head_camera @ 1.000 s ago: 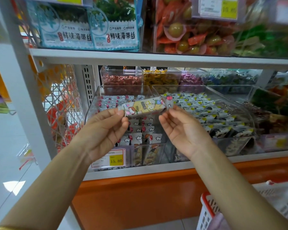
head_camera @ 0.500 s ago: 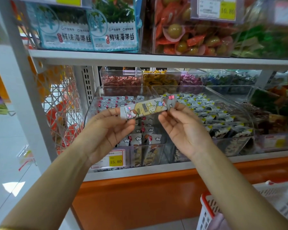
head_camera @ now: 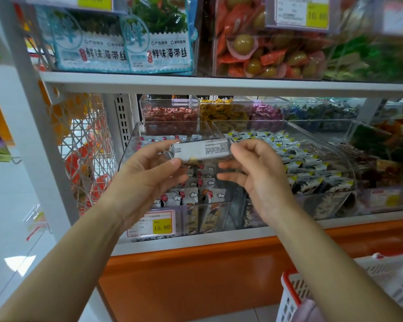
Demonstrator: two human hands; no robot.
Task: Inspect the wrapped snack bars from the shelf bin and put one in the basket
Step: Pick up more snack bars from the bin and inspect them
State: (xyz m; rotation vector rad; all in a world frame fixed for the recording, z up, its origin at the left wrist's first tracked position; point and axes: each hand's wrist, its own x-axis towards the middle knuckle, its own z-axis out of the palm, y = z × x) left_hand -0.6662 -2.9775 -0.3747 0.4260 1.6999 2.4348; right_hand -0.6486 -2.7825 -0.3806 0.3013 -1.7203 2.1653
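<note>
A wrapped snack bar (head_camera: 201, 149) is held level in front of the shelf, its silver back with small printed text facing me. My left hand (head_camera: 147, 175) pinches its left end between thumb and fingers. My right hand (head_camera: 256, 173) pinches its right end, the other fingers loosely curled. Behind and below the bar stands the clear shelf bin (head_camera: 135, 140), filled with several like bars in white wrappers with red and cloud prints. The white basket with a red rim (head_camera: 293, 296) sits at the lower right, beside my right forearm.
A second clear bin (head_camera: 312, 159) of black, white and yellow packets stands to the right. Smaller candy bins line the back. A yellow price tag (head_camera: 162, 226) reads 15.80. The upper shelf (head_camera: 219, 83) carries seaweed packs and wrapped olives. A wire rack (head_camera: 89, 159) hangs left.
The bar has been turned over between both hands: its yellow cartoon front faced me before, and now the silver printed back does. Both hands stay at its ends.
</note>
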